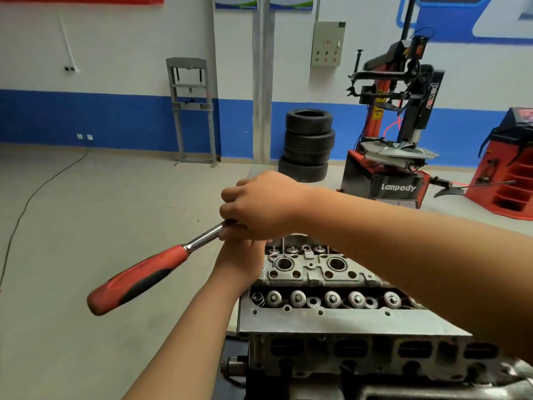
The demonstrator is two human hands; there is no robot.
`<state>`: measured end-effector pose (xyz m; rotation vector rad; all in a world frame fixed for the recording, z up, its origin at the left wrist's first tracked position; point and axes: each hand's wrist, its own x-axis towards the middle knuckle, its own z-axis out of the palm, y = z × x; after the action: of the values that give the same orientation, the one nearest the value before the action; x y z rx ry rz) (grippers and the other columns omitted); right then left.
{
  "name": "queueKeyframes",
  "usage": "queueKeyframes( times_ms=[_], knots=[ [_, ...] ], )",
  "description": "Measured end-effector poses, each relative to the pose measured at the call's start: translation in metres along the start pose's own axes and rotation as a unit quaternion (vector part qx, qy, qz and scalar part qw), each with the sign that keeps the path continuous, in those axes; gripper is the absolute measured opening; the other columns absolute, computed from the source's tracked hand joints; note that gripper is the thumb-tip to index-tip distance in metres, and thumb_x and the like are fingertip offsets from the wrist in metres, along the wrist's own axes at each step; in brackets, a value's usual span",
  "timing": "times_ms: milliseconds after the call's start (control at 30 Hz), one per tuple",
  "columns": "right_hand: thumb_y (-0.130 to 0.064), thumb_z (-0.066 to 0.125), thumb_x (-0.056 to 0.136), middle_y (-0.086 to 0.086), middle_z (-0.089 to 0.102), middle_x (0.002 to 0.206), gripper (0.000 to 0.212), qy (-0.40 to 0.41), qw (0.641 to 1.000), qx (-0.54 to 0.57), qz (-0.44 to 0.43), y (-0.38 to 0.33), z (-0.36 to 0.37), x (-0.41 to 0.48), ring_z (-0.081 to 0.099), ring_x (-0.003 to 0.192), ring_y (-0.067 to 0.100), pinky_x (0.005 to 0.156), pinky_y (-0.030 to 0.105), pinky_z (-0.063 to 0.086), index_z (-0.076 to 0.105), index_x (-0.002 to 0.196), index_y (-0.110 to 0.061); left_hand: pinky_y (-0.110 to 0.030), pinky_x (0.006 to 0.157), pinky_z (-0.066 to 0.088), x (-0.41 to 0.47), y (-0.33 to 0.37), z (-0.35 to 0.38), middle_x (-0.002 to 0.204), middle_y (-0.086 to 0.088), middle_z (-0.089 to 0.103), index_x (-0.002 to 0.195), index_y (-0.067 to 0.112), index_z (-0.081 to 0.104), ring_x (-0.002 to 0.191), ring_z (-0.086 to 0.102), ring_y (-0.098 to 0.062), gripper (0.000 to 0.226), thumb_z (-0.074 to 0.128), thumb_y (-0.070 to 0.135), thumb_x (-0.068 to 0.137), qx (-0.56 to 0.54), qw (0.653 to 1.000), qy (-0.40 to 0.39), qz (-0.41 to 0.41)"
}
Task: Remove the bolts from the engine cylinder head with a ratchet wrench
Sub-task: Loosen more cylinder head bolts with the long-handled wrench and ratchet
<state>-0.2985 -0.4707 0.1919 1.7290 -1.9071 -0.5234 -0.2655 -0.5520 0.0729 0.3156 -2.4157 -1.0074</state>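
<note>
Nearest the camera sits the head (346,321), low and right of centre. Its ported side faces the viewer and a flat drilled flange runs along the top of that side. Just behind the flange is a row of valve springs (331,299) with round caps, and beyond them lie two large round bores in the casting.

The left forearm rises from the bottom edge along the left end of the head. The left hand (239,255) is at the far left corner of the head, directly under the right hand. Most of it is covered, so I cannot tell how its fingers lie.

The ratchet (161,269) slants from its red and black grip, low on the left and hanging free over the floor, up along a chrome shank to the hands. The right arm reaches in from the right across the head. The right hand (259,206) is knuckles up, its fingers curled over the top end of the ratchet. The drive end and whatever it sits on are hidden beneath that hand.

Further back, a cable (34,194) trails over the pale floor. Against the blue and white wall stand a grey press (191,111), a stack of tyres (308,145), a red tyre changer (398,157) and a red cabinet (510,174).
</note>
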Motion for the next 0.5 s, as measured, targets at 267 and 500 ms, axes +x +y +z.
queueKeyframes(
  times_ms=[267,500],
  knots=[
    [-0.023,0.049,0.092,0.0,0.059,0.076,0.03,-0.23,0.909,0.028,0.345,-0.002,0.013,0.074,0.058,0.061,0.015,0.052,0.024,0.049,0.06,0.119,-0.015,-0.016,0.041,0.028,-0.003,0.017,-0.011,0.054,-0.001,0.042,0.065,0.015,0.04,0.049,0.044,-0.009,0.029,0.048,0.002,0.089,-0.043,0.998,0.038,-0.028],
    [-0.023,0.052,0.09,0.0,0.062,0.085,0.017,-0.177,0.922,0.062,0.338,-0.004,0.017,0.067,0.06,0.068,0.013,0.057,0.024,0.049,0.056,0.103,-0.013,-0.027,0.06,0.049,0.064,0.083,-0.037,0.084,-0.02,0.061,0.092,-0.004,0.062,0.067,0.052,-0.032,0.011,0.053,-0.002,0.086,0.066,0.991,-0.002,-0.12]
  ],
)
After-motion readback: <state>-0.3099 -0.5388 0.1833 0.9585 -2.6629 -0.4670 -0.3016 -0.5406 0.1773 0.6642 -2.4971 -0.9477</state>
